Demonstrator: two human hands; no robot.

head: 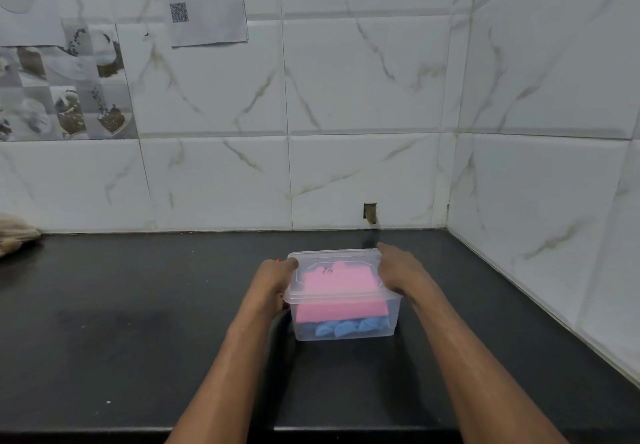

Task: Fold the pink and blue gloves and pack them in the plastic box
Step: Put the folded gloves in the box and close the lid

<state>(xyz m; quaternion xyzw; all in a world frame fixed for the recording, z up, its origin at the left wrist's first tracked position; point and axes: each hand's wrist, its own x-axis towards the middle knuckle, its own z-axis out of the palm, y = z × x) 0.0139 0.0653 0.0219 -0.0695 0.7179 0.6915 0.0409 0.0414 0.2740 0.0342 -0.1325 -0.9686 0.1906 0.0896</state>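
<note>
A clear plastic box [346,334] stands on the black counter, with a clear lid [332,256] lying on top of it. Through the plastic I see the folded pink glove [341,287] on top and the blue glove [343,327] beneath it, its fingertips against the front wall. My left hand [273,279] grips the left edge of the lid and box. My right hand [398,270] presses on the lid's right edge, its forefinger stretched toward the far right corner.
The black counter [138,322] runs to tiled walls behind and at the right, which meet in a corner. A brownish object [17,234] lies at the far left against the wall. Papers hang on the wall at upper left.
</note>
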